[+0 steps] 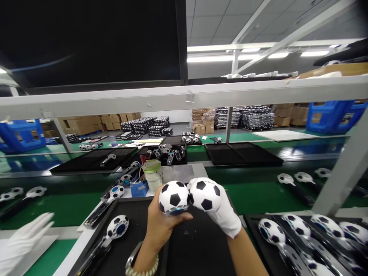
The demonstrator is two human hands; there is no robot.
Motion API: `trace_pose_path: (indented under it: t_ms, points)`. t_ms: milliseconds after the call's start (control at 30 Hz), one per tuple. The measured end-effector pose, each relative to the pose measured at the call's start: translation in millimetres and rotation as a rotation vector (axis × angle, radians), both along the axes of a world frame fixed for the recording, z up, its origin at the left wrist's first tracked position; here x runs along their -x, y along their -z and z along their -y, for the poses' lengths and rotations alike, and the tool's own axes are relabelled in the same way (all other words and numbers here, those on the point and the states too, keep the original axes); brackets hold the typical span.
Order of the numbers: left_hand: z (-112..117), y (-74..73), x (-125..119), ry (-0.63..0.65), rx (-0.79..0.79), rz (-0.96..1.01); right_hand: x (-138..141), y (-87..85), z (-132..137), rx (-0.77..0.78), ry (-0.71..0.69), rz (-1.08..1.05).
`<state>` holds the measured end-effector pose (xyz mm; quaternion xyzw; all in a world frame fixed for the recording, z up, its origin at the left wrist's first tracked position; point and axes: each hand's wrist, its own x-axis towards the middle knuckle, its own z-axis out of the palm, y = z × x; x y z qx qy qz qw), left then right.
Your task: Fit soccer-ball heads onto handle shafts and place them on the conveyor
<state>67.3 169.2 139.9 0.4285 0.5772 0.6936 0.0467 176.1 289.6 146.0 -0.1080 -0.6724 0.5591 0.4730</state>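
My bare left hand, with a watch and a beaded bracelet on its wrist, is closed around a white-and-black soccer-ball-headed device. Its ball end faces me, with a strip of blue along the lower edge. In my white-gloved right hand is a second soccer-ball-headed device, its ball side by side with the first and seeming to touch it. The handles of both are hidden. Below my hands lies a black tray. Another such device, with a dark handle, rests at the tray's left side.
Several similar devices fill a black tray at the right. A co-worker's gloved hand is at the left edge. Ahead stand a tub with a green lid and a blue holder. Green conveyor crosses beyond, under a white frame beam.
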Motion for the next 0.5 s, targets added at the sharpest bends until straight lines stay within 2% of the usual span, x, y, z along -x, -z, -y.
trace_pose_path:
  t_ms: [133,200,267,333,433,467,500]
  points:
    - [-0.6,7.0,-1.4,-0.004,-0.063,-0.106,-3.6,5.4,0.2,-0.032,-0.11,-0.004]
    - [-0.7,9.9,0.7,-0.004,-0.051,-0.163,-1.1,9.9,-3.4,-0.024,-0.081,0.013]
    - [-1.0,12.1,3.7,-0.015,-0.054,-0.2,2.1,14.9,-12.3,0.083,-0.008,0.005]
    - [-1.5,13.2,5.9,-0.024,-0.069,-0.231,3.5,21.5,-27.3,0.359,0.03,-0.073]
    - [-1.9,12.2,4.0,-0.023,-0.074,-0.229,0.4,38.5,-58.8,0.938,0.002,-0.312]
    - [-1.8,11.1,1.8,-0.025,-0.07,-0.202,-1.5,46.3,-69.7,1.062,0.002,-0.363]
    - [-1.7,9.9,-0.8,-0.025,-0.067,-0.17,-3.5,54.9,-79.9,1.119,0.011,-0.374]
